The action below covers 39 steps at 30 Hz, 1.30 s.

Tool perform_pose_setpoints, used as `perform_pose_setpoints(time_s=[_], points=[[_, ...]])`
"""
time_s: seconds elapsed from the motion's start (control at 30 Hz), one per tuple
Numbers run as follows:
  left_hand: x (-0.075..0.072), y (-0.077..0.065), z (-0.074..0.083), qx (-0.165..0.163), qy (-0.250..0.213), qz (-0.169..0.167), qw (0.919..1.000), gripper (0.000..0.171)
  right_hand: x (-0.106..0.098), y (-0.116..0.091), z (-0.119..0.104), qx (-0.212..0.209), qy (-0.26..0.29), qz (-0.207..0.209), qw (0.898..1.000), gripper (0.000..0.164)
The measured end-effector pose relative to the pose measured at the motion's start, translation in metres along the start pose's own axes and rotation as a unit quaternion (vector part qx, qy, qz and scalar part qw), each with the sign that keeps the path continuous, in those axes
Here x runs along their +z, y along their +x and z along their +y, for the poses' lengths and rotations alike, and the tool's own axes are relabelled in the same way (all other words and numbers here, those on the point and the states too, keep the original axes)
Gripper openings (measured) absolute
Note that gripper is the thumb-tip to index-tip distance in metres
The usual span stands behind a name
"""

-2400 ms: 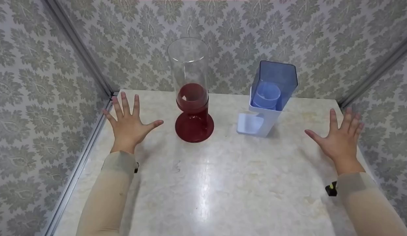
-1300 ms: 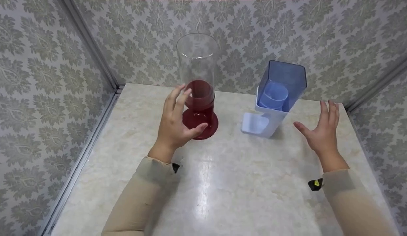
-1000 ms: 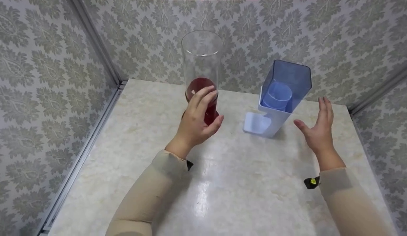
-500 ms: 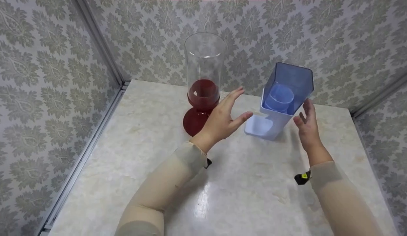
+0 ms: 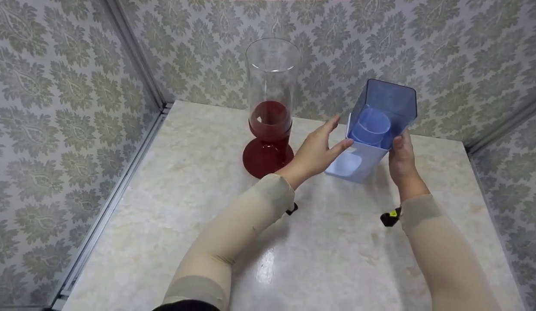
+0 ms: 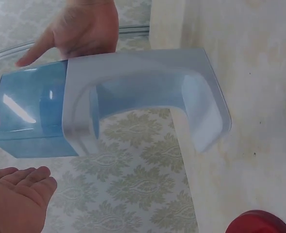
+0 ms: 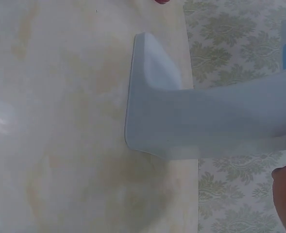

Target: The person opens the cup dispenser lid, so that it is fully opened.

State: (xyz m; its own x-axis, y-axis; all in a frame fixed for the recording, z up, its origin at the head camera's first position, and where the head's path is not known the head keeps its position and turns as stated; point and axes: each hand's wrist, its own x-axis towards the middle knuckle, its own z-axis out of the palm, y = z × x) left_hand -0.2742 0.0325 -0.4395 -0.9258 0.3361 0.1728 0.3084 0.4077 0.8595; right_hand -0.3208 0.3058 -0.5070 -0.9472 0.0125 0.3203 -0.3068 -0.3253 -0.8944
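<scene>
A dispenser-like stand [image 5: 371,160] has a white, C-shaped body and a see-through blue square container [image 5: 393,97] on top, with a blue round piece inside. It stands upright on the table. My left hand [image 5: 317,149] is at its left side, fingers extended, thumb tip overlapping the container's lower front edge in the head view. In the left wrist view those fingers [image 6: 31,182] show a gap from the blue wall. My right hand [image 5: 403,160] lies against the right side, thumb near the front corner; its other fingers are partly hidden behind the stand.
Left of my left hand stands a tall clear cylinder [image 5: 272,86] on a red stand with a round red base [image 5: 261,160]. Patterned walls rise behind and on both sides. A metal rail [image 5: 112,211] runs along the marbled table's [image 5: 172,181] left edge.
My left hand has swept rightward from the left side, past the red stand, to the blue and white stand. My right hand has come left to its right side. Both stands remain standing.
</scene>
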Motion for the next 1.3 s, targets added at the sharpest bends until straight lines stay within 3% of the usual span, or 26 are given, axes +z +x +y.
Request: perform_pose_setpoints(time_s=[0.2,0.33,0.47,0.63,0.83,0.97,1.13,1.3], points=[[0.014,0.021,-0.002,-0.018,0.027,-0.006,0.9995,0.08,0.006,0.006,0.019,-0.014,-0.046,0.059,0.997,0.147],[0.023,0.033,-0.007,-0.026,0.047,0.006,0.9985,0.075,0.008,0.01,0.031,-0.052,-0.077,0.104,0.99,0.153],[0.032,0.04,-0.018,-0.029,0.02,0.033,0.9988,0.067,0.013,0.012,0.039,-0.083,-0.042,0.133,0.987,0.15],[0.041,0.038,-0.032,-0.012,-0.029,0.066,0.9973,0.056,0.021,0.017,0.047,-0.114,-0.016,0.143,0.983,0.147],[0.052,0.035,-0.033,0.0,0.027,0.07,0.9972,0.066,0.017,0.021,0.051,-0.135,-0.001,0.135,0.982,0.134],[0.055,0.032,-0.034,-0.004,0.036,0.075,0.9965,0.066,0.018,0.019,0.05,-0.122,0.0,0.137,0.983,0.139],[0.06,0.027,-0.04,-0.009,-0.008,0.096,0.9953,0.061,0.018,0.015,0.05,-0.095,-0.031,0.143,0.985,0.151],[0.067,0.017,-0.043,0.009,-0.02,0.109,0.9938,0.059,0.021,0.009,0.05,-0.094,-0.005,0.133,0.987,0.138]])
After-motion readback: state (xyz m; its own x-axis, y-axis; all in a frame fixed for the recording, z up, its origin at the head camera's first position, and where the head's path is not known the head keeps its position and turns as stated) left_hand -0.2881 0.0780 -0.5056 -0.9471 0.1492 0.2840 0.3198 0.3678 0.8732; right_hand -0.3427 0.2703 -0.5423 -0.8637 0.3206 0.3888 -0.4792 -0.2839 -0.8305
